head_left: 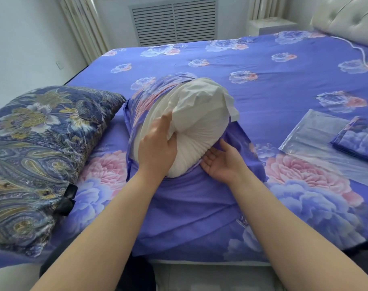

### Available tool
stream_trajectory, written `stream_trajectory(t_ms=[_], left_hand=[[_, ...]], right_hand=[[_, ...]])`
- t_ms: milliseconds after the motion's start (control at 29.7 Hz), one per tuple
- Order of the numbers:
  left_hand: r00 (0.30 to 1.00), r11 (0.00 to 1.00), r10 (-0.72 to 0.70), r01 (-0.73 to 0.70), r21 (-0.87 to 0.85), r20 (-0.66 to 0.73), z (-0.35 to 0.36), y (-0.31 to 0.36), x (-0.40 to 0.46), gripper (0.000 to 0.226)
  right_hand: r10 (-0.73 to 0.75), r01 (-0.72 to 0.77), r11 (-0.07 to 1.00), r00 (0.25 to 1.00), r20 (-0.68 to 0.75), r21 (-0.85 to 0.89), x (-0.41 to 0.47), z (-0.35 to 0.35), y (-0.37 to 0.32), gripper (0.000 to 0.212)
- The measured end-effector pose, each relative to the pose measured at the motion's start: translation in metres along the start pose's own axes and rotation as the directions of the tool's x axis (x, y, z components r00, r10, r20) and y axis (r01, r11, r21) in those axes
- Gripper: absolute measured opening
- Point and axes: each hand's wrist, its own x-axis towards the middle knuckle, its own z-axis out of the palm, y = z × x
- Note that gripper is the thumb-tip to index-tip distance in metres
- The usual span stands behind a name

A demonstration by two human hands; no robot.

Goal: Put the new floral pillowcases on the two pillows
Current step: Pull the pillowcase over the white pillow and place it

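The white pillow [191,124] was half sheathed in the floral pillowcase [185,208], mid-bed. Its bare end was gripped by the left hand [158,145], fingers curled in, for stuffing. Beside it, the right hand [221,162] was spread flat, palm up, holding nothing, keeping the mouth wide. Left of it, the paisley pillow [42,152] was left waiting.

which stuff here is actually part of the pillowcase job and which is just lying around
Part of the job:
white pillow, half inside the floral pillowcase
left hand gripping the pillow's end
right hand, open beside the pillow
folded second floral pillowcase
paisley-covered pillow, waiting

Just lying about:
clear plastic bag under the folded case
bedsheet
headboard
radiator grille
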Motion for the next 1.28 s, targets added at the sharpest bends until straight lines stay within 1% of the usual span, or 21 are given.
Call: stream_trajectory(t_ms=[135,202,269,336,370,404,437,471,538,572,673,740,774,807,841,874,942,1009,1110,1177,1278], left_hand=[[0.993,0.998,0.043,-0.048,0.046,0.105,0.009,-0.008,-0.003,0.029],[0.923,0.996,-0.046,0.011,0.093,0.382,0.027,-0.003,-0.014,0.029],[0.609,0.984,-0.159,0.157,0.079,0.777,0.041,0.013,-0.024,0.029],[0.228,0.883,-0.105,0.470,-0.015,0.968,0.040,0.028,-0.022,0.020],[0.095,0.777,-0.055,0.629,-0.017,0.994,0.035,0.035,-0.015,0.020],[0.068,0.707,-0.037,0.707,-0.022,0.997,0.027,0.040,-0.008,0.027],[0.147,0.731,-0.059,0.680,-0.057,0.987,0.019,0.043,-0.002,0.038],[0.339,0.837,-0.095,0.537,-0.110,0.936,0.012,0.046,0.003,0.047],[0.776,0.981,0.002,0.121,-0.151,0.631,0.003,0.044,0.004,0.050],[0.853,0.986,0.088,-0.002,-0.166,0.514,-0.005,0.042,0.001,0.046],[0.940,0.971,0.232,-0.239,-0.004,0.251,-0.008,0.018,0.009,0.024],[0.977,0.985,0.164,-0.169,0.020,0.138,-0.007,0.007,0.034,0.021],[0.982,0.994,0.111,-0.107,-0.032,0.151,-0.006,0.005,0.048,0.023],[0.976,0.995,0.075,-0.061,-0.076,0.204,-0.003,0.007,0.059,0.024],[0.964,0.997,0.052,-0.034,-0.071,0.263,0.004,0.009,0.067,0.022],[0.948,0.999,0.019,-0.009,-0.031,0.317,0.014,0.009,0.072,0.019],[0.895,0.997,-0.067,0.045,0.061,0.440,0.032,0.009,0.072,0.016],[0.822,0.989,-0.134,0.075,0.127,0.553,0.048,0.003,0.059,0.017],[0.787,0.957,-0.247,0.109,0.267,0.566,0.060,-0.003,0.032,0.021],[0.831,0.954,-0.251,0.126,0.271,0.497,0.057,0.002,0.018,0.021],[0.969,0.985,-0.007,-0.037,0.171,0.247,0.037,0.020,-0.004,0.023]], right_hand=[[-0.043,0.036,0.997,0.993,0.111,0.065,-0.033,-0.001,-0.016,0.029],[-0.100,0.087,0.991,0.986,0.132,0.101,-0.055,-0.002,-0.024,0.033],[-0.169,0.153,0.981,0.976,0.138,0.122,-0.077,-0.001,-0.034,0.039],[-0.230,0.214,0.968,0.965,0.127,0.131,-0.100,0.003,-0.045,0.041],[-0.263,0.247,0.959,0.959,0.109,0.137,-0.109,0.005,-0.052,0.045],[-0.288,0.275,0.951,0.954,0.086,0.139,-0.117,0.007,-0.058,0.052],[-0.309,0.298,0.945,0.948,0.072,0.134,-0.125,0.009,-0.064,0.059],[-0.323,0.311,0.941,0.944,0.074,0.136,-0.131,0.011,-0.070,0.065],[-0.328,0.309,0.937,0.939,0.108,0.160,-0.136,0.015,-0.076,0.070],[-0.323,0.302,0.939,0.938,0.126,0.164,-0.137,0.017,-0.077,0.070],[-0.329,0.322,0.944,0.920,0.213,0.065,-0.133,0.033,-0.074,0.060],[-0.425,0.480,0.821,0.875,0.231,-0.308,-0.126,0.047,-0.062,0.040],[-0.524,0.562,0.568,0.810,0.262,-0.601,-0.123,0.050,-0.054,0.034],[-0.589,0.535,0.179,0.731,0.345,-0.826,-0.118,0.047,-0.048,0.035],[-0.573,0.398,-0.216,0.687,0.446,-0.892,-0.112,0.040,-0.042,0.043],[-0.509,0.230,-0.505,0.699,0.502,-0.832,-0.108,0.033,-0.037,0.051],[-0.406,0.048,-0.708,0.789,0.462,-0.705,-0.105,0.018,-0.033,0.054],[-0.363,0.079,-0.649,0.842,0.399,-0.757,-0.104,0.000,-0.036,0.045],[-0.542,0.204,-0.386,0.739,0.400,-0.899,-0.105,-0.038,-0.049,0.035],[-0.673,0.115,-0.272,0.687,0.274,-0.956,-0.111,-0.069,-0.052,0.030],[-0.555,-0.004,0.059,0.831,-0.036,-0.998,-0.122,-0.105,-0.034,0.048]])
